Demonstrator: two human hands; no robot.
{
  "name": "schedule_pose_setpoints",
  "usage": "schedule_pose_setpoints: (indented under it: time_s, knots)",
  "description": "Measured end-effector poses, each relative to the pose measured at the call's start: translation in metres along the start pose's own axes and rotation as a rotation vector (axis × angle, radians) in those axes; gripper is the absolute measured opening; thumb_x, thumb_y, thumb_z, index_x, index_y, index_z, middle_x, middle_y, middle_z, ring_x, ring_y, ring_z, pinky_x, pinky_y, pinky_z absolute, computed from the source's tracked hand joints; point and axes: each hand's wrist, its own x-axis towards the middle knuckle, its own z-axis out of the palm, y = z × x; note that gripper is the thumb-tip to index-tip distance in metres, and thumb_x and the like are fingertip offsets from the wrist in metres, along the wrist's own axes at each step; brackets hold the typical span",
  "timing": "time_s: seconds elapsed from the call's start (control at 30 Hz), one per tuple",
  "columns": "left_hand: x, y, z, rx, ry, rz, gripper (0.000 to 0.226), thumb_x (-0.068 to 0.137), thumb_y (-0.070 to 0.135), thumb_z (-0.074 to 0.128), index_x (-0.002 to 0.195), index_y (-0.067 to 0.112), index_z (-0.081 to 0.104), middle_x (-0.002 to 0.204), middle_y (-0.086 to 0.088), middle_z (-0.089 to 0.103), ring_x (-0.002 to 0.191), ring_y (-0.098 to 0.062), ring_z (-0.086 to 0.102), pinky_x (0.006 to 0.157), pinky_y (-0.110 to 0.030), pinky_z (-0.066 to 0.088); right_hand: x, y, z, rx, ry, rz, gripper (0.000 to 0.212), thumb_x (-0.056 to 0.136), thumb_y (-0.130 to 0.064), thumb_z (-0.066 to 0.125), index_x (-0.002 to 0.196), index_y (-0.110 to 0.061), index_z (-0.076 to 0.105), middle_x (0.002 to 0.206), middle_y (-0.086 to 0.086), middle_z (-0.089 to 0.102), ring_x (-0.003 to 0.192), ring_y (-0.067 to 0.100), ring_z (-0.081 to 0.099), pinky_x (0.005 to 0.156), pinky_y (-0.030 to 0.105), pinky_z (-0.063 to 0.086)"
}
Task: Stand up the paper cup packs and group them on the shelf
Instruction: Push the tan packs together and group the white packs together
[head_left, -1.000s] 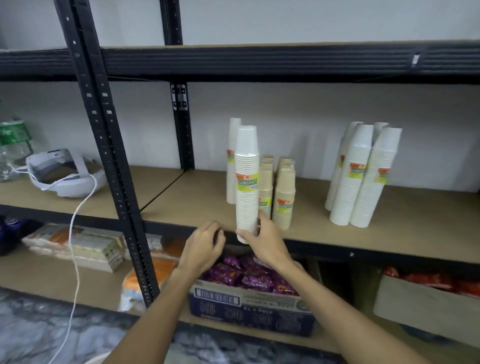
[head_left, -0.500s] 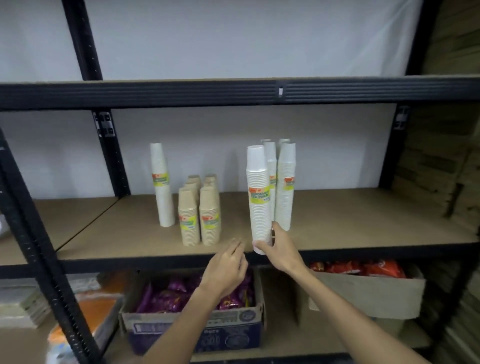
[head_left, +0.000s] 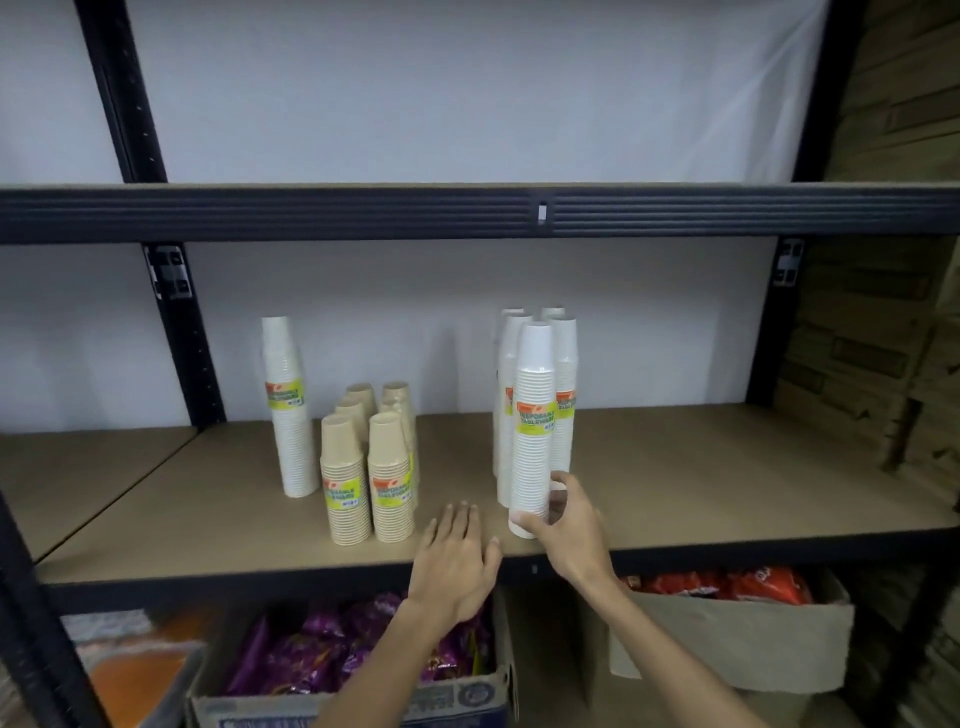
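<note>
Fingers (head_left: 540, 527): my right hand (head_left: 569, 525) wraps the foot of the white cup pack (head_left: 535, 431); my left hand (head_left: 457, 558) hovers spread, holding nothing.
Location: upright at the shelf (head_left: 701, 499) front edge, touching the white group (head_left: 558, 374).
Handling: likely light, tall, tippy; film probably slick, cups crushable.
Hold: low, gently.
Neighbours: tan packs (head_left: 369, 467), lone white pack (head_left: 288, 410), well apart.

Short cup packs (head_left: 368, 467) on the shelf (head_left: 701, 483), between a lone tall pack (head_left: 289, 410) left and clustered tall packs (head_left: 537, 415) right.
</note>
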Motion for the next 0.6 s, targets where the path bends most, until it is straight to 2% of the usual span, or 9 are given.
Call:
schedule_pose_setpoints:
  time_s: [0.1,0.33,0.43,0.5,0.6]
  knots:
    - [-0.002,-0.002,0.003,0.015,0.047,0.023,0.086,0.085,0.055,-0.009,0.154,0.012,0.02,0.161,-0.007,0.022,0.15,-0.021,0.014,0.122,-0.037,0.01,-0.002,0.0,0.002,-0.007,0.025,-0.012,0.065,0.073,-0.036,0.085,0.128,-0.022,0.051,0.114,-0.014,0.061,0.104,0.003,0.058,0.071,0.008,0.048]
    - [-0.002,-0.002,0.004,0.042,0.06,0.026,0.084,0.086,0.054,-0.008,0.153,0.013,0.023,0.16,-0.006,0.025,0.149,-0.02,0.016,0.121,-0.037,0.011,-0.003,0.003,0.006,0.009,0.034,-0.037,0.065,0.074,-0.038,0.084,0.129,-0.023,0.053,0.115,-0.013,0.063,0.104,0.002,0.06,0.07,0.007,0.05]
    - [-0.003,-0.001,0.001,0.018,0.059,0.027,0.076,0.092,0.052,0.0,0.153,0.013,0.025,0.16,-0.006,0.026,0.149,-0.02,0.018,0.12,-0.036,0.012,-0.005,0.003,0.005,0.029,0.034,-0.033,0.063,0.074,-0.038,0.083,0.128,-0.022,0.054,0.115,-0.013,0.064,0.101,-0.001,0.061,0.071,0.008,0.05]
    - [-0.004,-0.001,-0.001,-0.021,0.08,0.041,0.065,0.099,0.049,0.013,0.151,0.013,0.03,0.157,-0.005,0.032,0.147,-0.02,0.023,0.12,-0.036,0.016,-0.01,0.0,0.003,0.046,0.059,-0.007,0.064,0.073,-0.039,0.084,0.125,-0.022,0.052,0.112,-0.013,0.062,0.101,0.001,0.06,0.071,0.009,0.049]
    - [-0.011,-0.009,-0.005,-0.128,0.182,0.105,0.047,0.101,0.037,0.033,0.138,0.015,0.051,0.14,-0.002,0.054,0.132,-0.018,0.046,0.111,-0.033,0.031,-0.027,-0.006,0.002,0.035,0.184,-0.024,0.049,0.074,-0.043,0.082,0.106,-0.027,0.047,0.101,-0.011,0.059,0.094,0.005,0.058,0.071,0.019,0.05]
